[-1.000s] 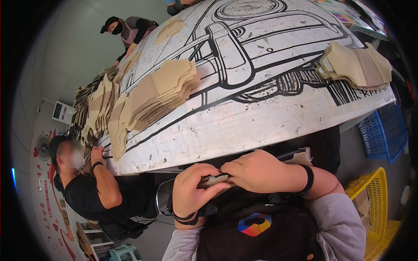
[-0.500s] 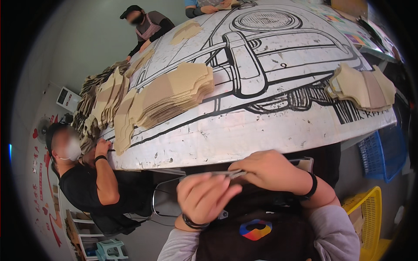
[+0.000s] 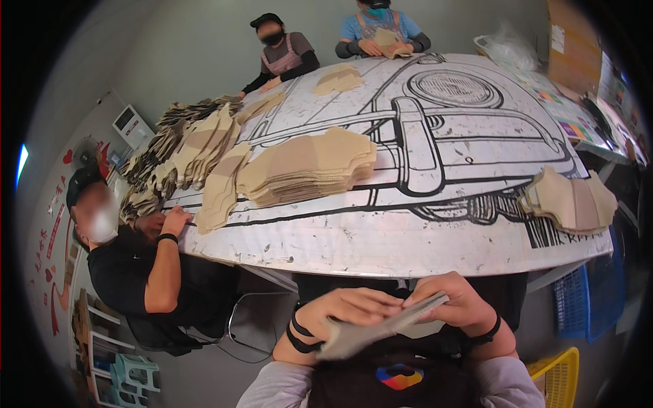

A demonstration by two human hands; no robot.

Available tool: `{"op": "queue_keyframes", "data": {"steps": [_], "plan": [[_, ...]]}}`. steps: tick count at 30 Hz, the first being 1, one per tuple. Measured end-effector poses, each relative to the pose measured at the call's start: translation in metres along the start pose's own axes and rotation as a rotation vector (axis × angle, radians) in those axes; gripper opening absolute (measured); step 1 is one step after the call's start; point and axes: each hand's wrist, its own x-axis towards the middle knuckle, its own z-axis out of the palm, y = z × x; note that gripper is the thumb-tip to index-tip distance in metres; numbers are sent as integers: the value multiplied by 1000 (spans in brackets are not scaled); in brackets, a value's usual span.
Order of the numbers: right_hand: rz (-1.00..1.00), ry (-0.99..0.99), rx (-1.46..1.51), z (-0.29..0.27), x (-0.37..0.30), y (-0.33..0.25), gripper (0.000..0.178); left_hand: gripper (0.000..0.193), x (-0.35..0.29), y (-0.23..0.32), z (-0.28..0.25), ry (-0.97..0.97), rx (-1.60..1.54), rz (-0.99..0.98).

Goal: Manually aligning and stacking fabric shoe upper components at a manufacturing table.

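Just in front of the near table edge, I hold a greyish-beige fabric piece [image 3: 377, 332] low over my lap. It slants up to the right, and its far end shows as a narrow edge. My left hand [image 3: 350, 311] lies closed along the piece, fingers pressed on its upper side. My right hand [image 3: 452, 302] grips the upper right end, with the fingers partly hidden. Both hands nearly meet at the middle of the piece.
On the white table [image 3: 326, 251] lie a stack of beige pieces [image 3: 306, 170], heaped pieces [image 3: 183, 149] at left and another stack [image 3: 571, 200] at right. A person [image 3: 143, 265] sits at left; two more work across the table. Blue [image 3: 588, 299] and yellow baskets [image 3: 561, 377] stand at right.
My left hand, blurred with its fingers raised before, now rests on the fabric piece. The piece has turned and shows more of its surface. The view has tilted up, showing more of the far side.
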Motion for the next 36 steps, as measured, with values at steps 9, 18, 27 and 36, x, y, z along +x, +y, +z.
{"op": "queue_keyframes", "data": {"steps": [9,18,27,36], "plan": [[-101,64,-176,14,5,0,22,26,-16,6,-2,309,-50,-63],[-182,-96,-354,17,11,-5,30,27,-15,29,2,317,317,-8],[-20,230,-485,14,0,-3,19,38,-12,32,1,353,568,-135],[-29,254,-337,19,-9,-8,21,24,-11,50,10,300,827,-288]]}}
